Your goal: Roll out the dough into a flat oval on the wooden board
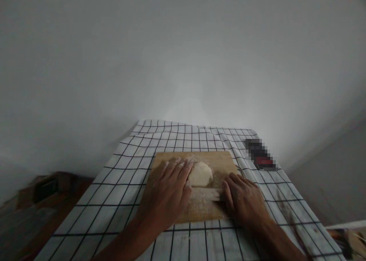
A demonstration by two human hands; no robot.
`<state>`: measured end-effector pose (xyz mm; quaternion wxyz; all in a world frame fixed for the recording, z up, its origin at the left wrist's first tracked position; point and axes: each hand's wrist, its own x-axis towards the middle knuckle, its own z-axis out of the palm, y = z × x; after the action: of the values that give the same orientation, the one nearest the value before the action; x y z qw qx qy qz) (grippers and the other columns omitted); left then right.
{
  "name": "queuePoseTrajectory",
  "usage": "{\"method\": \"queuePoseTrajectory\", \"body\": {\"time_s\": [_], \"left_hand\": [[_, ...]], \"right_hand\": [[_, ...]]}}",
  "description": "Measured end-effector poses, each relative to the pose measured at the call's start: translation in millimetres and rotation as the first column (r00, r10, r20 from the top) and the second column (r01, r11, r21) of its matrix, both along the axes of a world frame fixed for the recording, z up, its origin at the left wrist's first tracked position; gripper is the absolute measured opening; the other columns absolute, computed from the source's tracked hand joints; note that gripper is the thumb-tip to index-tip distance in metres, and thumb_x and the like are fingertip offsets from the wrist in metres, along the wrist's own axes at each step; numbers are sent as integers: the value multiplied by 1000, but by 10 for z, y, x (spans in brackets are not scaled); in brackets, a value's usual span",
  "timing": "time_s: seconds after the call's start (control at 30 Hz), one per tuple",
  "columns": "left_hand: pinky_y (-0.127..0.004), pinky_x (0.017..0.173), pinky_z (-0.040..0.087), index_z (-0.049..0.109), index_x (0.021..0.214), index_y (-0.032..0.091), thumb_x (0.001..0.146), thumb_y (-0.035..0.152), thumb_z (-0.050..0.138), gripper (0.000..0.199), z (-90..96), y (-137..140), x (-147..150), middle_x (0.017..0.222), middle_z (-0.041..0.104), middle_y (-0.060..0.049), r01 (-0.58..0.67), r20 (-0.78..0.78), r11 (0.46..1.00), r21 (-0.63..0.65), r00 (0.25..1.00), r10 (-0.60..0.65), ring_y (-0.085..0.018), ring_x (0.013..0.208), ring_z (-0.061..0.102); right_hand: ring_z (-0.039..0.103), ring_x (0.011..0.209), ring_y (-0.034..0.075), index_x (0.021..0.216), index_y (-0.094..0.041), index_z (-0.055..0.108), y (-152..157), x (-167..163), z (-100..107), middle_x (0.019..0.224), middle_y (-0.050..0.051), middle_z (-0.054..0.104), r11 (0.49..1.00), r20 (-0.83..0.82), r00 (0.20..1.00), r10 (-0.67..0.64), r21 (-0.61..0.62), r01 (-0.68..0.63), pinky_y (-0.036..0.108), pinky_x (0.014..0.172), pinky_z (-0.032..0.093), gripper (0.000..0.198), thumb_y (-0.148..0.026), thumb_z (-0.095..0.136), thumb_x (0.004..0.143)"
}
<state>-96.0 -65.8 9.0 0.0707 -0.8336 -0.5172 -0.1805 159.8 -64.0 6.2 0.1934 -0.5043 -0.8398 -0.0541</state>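
Observation:
A pale, flattened round of dough lies on a floured wooden board. My left hand rests at its left side, fingers stretched forward and dusted with flour, touching or nearly touching the dough's edge. Just in front of the dough, on the near side, is a light rolling pin lying crosswise. Around its right end the fingers of my right hand are curled. The pin's left end is hidden by my left hand.
Under the board spreads a white tablecloth with a dark grid. A blurred-out dark and red object lies at the table's right edge. Behind the table rises a pale wall. Brown boxes sit low at the left.

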Motion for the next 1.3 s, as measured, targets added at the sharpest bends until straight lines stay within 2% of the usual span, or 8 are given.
{"method": "queuePoseTrajectory", "body": {"time_s": [0.23, 0.5, 0.63, 0.77, 0.83, 0.93, 1.1, 1.3], "left_hand": [[-52, 126, 26, 33, 157, 18, 100, 25, 41, 57, -89, -62, -67, 160, 43, -5, 48, 1, 998, 38, 999, -48, -26, 150, 34], [-48, 128, 24, 24, 160, 16, 99, 27, 45, 66, -180, -460, -124, 167, 27, -5, 72, -27, 994, 84, 997, -70, -27, 154, 24], [-49, 128, 24, 20, 161, 16, 102, 32, 45, 66, -170, -387, -134, 167, 27, -6, 29, 1, 997, 74, 1000, -29, -26, 154, 25], [-55, 125, 27, 21, 161, 17, 104, 39, 40, 63, -134, -47, -119, 164, 34, -8, -44, -3, 998, 34, 999, 44, -27, 153, 28], [-58, 123, 30, 26, 159, 15, 105, 39, 37, 60, -153, 123, -114, 161, 39, -11, -87, -10, 996, 24, 996, 87, -29, 151, 32], [-60, 120, 33, 34, 155, 11, 105, 39, 37, 58, -225, 262, -109, 157, 45, -14, -119, -26, 992, 37, 992, 120, -32, 149, 37], [-56, 123, 31, 27, 159, 12, 103, 38, 40, 63, -269, 164, -56, 159, 41, -15, -65, -35, 995, 79, 997, 68, -30, 149, 37], [-51, 125, 30, 20, 161, 14, 101, 39, 45, 70, -164, -107, 4, 164, 34, -10, -22, -17, 991, 131, 1000, 25, -29, 150, 35]], "right_hand": [[57, 76, 19, 83, -24, 56, -191, -3, 2, 80, 2, 61, 1000, -38, 999, -3, 0, 3, 33, 73, 39, 29, -29, 39, 106], [60, 77, 21, 86, -24, 58, -518, 69, -156, 84, 4, 65, 999, -125, 992, -16, 30, 20, 34, 73, 41, 29, -43, 47, 104], [60, 67, 16, 81, -24, 61, -251, 71, 75, 77, 2, 66, 997, -88, 996, 24, -66, -30, 31, 64, 36, 38, -39, 39, 107], [60, 58, 16, 68, -22, 64, 273, 37, 408, 69, 5, 70, 979, 103, 992, 73, -196, -52, 33, 58, 31, 56, -42, 31, 109], [61, 57, 17, 65, -21, 65, 493, 28, 472, 65, 7, 70, 962, 193, 970, 145, -259, -93, 33, 57, 32, 60, -43, 30, 109], [64, 64, 18, 69, -20, 67, 665, 44, 392, 69, 6, 71, 943, 200, 955, 217, -294, -153, 31, 62, 39, 55, -36, 31, 108], [63, 90, 21, 88, -19, 66, 626, 108, 125, 99, 8, 70, 979, 59, 981, 183, -104, -176, 35, 84, 46, 38, -26, 33, 105], [55, 86, 21, 87, -21, 59, 313, 141, 45, 90, 6, 62, 983, 6, 990, 138, -120, -136, 36, 82, 44, 33, -26, 32, 106]]}}
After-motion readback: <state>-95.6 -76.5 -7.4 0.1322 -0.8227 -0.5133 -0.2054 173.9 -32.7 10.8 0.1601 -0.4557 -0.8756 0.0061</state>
